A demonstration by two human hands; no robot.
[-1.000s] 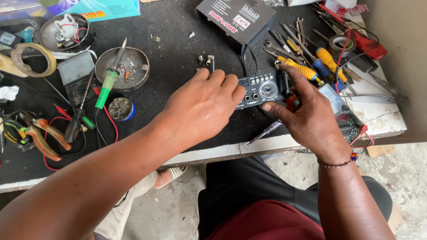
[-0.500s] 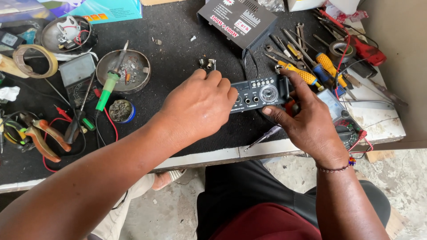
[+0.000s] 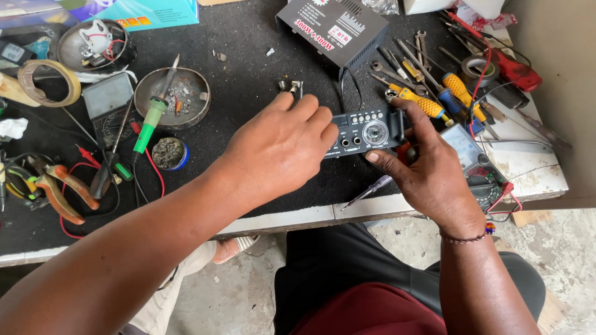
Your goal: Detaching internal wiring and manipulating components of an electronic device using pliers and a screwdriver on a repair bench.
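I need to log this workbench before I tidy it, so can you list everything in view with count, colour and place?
Front panel: one, black with a round knob, mid-bench, held at both ends.
Amplifier box: one, black, top centre.
Screwdrivers: several, yellow handles, right of the panel.
Tape roll: one, dark, top right.
Multimeter: one, grey screen, beneath the right hand.
Soldering iron: one, green handle, resting across a metal dish.
Small tin: one, blue rim, below the dish.
Pliers: one, orange handles, left edge.
Masking tape: one, tan, upper left.
Cardboard box: one, teal, top left.
Left hand: grips the panel's left end.
Right hand: grips the panel's right end.
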